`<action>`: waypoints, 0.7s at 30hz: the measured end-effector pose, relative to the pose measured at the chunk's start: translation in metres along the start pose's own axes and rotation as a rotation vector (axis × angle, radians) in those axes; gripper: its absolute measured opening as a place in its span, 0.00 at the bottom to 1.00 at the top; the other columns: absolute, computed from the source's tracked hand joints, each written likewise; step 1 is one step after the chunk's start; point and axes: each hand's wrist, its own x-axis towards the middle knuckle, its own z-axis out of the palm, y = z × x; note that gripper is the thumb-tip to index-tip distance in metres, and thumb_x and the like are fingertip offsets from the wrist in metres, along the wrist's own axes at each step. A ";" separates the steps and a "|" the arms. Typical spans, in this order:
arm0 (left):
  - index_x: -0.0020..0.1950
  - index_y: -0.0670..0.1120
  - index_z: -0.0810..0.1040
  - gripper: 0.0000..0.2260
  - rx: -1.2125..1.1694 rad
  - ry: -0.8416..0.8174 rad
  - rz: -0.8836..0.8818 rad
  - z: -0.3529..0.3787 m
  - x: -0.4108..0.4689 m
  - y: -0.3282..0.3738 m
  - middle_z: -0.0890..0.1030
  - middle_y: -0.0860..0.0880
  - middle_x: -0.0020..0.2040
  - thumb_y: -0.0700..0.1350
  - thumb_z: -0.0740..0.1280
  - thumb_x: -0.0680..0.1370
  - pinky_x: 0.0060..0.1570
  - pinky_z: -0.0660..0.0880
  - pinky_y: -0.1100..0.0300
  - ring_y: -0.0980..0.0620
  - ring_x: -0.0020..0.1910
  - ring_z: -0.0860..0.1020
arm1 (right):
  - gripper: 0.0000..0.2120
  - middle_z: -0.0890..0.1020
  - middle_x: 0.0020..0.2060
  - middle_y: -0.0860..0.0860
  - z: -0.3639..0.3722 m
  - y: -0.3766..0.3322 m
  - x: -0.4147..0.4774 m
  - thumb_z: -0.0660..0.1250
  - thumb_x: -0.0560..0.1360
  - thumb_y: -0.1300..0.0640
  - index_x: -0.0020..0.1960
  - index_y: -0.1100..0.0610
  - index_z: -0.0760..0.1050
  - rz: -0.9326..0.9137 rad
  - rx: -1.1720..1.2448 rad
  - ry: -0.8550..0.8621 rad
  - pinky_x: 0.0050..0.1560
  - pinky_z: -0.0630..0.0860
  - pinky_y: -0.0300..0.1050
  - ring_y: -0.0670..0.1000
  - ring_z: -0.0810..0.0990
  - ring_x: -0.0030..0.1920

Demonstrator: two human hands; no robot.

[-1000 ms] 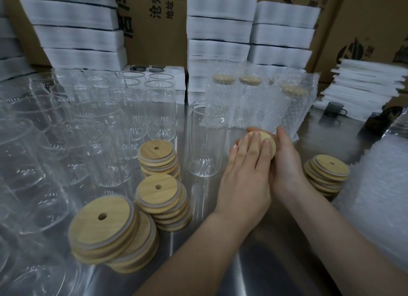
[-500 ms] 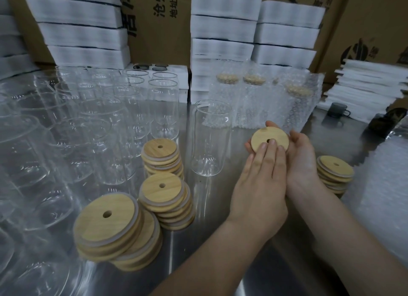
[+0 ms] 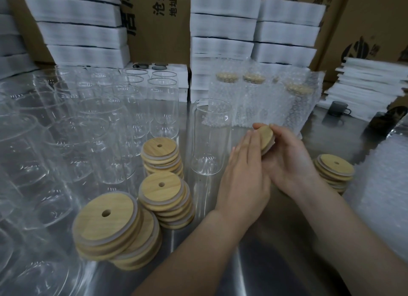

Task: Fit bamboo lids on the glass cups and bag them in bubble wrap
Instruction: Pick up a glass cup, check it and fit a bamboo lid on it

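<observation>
Right hand (image 3: 287, 163): we are gripping a bamboo lid (image 3: 266, 137) by its rim, thumb and fingertips curled round it, and holding it tilted on edge above the table.
Left hand (image 3: 242, 176): we are laying straight, closed-together fingers flat against the lid's wooden face, clasping nothing.
Lid position: the bamboo lid is sitting between our two hands, just right of the glass cup (image 3: 210, 138) and apart from it.
Cup: the glass cup is standing upright and uncovered on the steel table (image 3: 254, 269).
Lid stacks: three piles (image 3: 164, 196) are lying left of our left forearm, and a fourth pile (image 3: 334, 171) is lying right of our right wrist.
Bagged cups (image 3: 265, 101): lidded cups in bubble wrap are standing behind our hands.
Bare glasses (image 3: 92, 123): they are crowding the table's left side.
Backdrop: white foam stacks (image 3: 223, 24) are sitting in front of cardboard boxes (image 3: 154, 30).
</observation>
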 end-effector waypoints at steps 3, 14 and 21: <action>0.76 0.41 0.64 0.23 -0.115 0.154 -0.053 -0.003 0.001 -0.003 0.75 0.43 0.66 0.35 0.60 0.80 0.64 0.67 0.65 0.49 0.65 0.73 | 0.10 0.79 0.31 0.50 -0.002 0.003 0.003 0.67 0.72 0.50 0.41 0.58 0.77 0.006 -0.028 -0.037 0.43 0.81 0.44 0.48 0.81 0.35; 0.78 0.41 0.57 0.29 0.015 0.148 -0.037 -0.005 0.004 -0.007 0.57 0.44 0.79 0.28 0.56 0.78 0.75 0.55 0.62 0.49 0.78 0.57 | 0.19 0.86 0.47 0.55 -0.003 0.011 0.002 0.60 0.80 0.43 0.54 0.56 0.82 0.040 -0.229 0.060 0.37 0.81 0.44 0.50 0.86 0.45; 0.78 0.42 0.37 0.30 0.268 -0.021 0.009 0.003 0.001 0.001 0.35 0.45 0.79 0.49 0.51 0.83 0.76 0.36 0.54 0.50 0.77 0.31 | 0.25 0.87 0.49 0.51 0.002 0.009 -0.003 0.55 0.83 0.43 0.42 0.50 0.87 -0.016 -0.250 0.079 0.48 0.80 0.38 0.46 0.85 0.51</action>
